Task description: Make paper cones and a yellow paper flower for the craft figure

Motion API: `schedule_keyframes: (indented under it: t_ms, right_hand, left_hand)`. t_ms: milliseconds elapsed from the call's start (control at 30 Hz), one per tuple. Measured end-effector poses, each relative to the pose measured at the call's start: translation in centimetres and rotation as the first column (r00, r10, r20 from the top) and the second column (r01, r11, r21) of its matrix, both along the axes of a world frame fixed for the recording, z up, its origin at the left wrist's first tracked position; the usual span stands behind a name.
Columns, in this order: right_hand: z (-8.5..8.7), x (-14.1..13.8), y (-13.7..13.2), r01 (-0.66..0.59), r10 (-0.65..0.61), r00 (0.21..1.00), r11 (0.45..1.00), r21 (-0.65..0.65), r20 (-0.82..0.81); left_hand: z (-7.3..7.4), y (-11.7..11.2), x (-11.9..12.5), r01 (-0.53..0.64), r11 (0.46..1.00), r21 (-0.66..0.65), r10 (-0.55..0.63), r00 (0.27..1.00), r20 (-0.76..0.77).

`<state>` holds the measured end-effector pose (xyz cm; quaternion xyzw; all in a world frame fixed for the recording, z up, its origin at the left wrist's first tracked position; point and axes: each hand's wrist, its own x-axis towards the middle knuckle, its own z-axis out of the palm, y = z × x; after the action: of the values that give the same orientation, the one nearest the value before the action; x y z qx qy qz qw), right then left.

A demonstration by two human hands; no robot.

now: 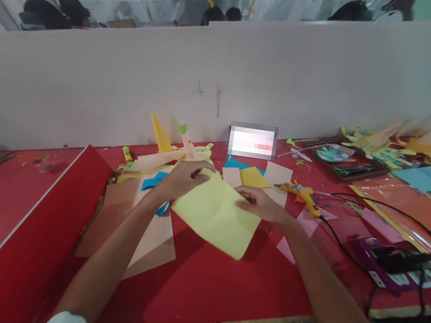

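Sheet of pale yellow paper [216,215] is held over the red tabletop [196,295], centrally before the person. Its upper left edge is gripped between the thumb and curled fingers of the left hand [184,181]; its upper right edge is gripped likewise by the right hand [257,204]. Flat peach-coloured card [155,246] is overhung by the left forearm, with cut bright blue paper pieces [154,180] laid upon it. A yellow glue gun with a black cable [307,197] is noted just beyond the right hand, near pink paper pieces [285,249]. The table is bounded at the left by an upright red panel [43,212] and at the back by a plain whitish partition [127,101].
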<state>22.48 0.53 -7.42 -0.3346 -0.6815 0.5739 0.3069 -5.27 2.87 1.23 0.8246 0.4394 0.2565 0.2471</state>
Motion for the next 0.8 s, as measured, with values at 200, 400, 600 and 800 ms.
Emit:
schedule_keyframes:
  t_ms: [200,400,600,800]
  right_hand:
    - [-1.1,1.1,1.7,0.591,-0.562,0.804,0.791,0.156,-0.196]
    - [-1.1,0.8,1.4,0.703,-0.65,0.711,0.669,0.24,-0.269]
    - [-1.4,1.0,1.5,0.711,-0.659,0.702,0.634,0.303,-0.268]
    - [-1.6,1.1,1.5,0.715,-0.66,0.699,0.63,0.303,-0.276]
  left_hand:
    - [-0.3,0.9,-0.9,-0.101,0.994,0.049,0.089,0.974,0.209]
    - [-1.5,1.3,-0.3,-0.099,0.994,0.054,0.083,0.965,0.249]
    - [-2.3,1.8,-0.3,-0.113,0.989,0.091,0.084,0.957,0.279]
    - [-2.4,1.8,-0.1,-0.117,0.99,0.078,0.088,0.95,0.301]
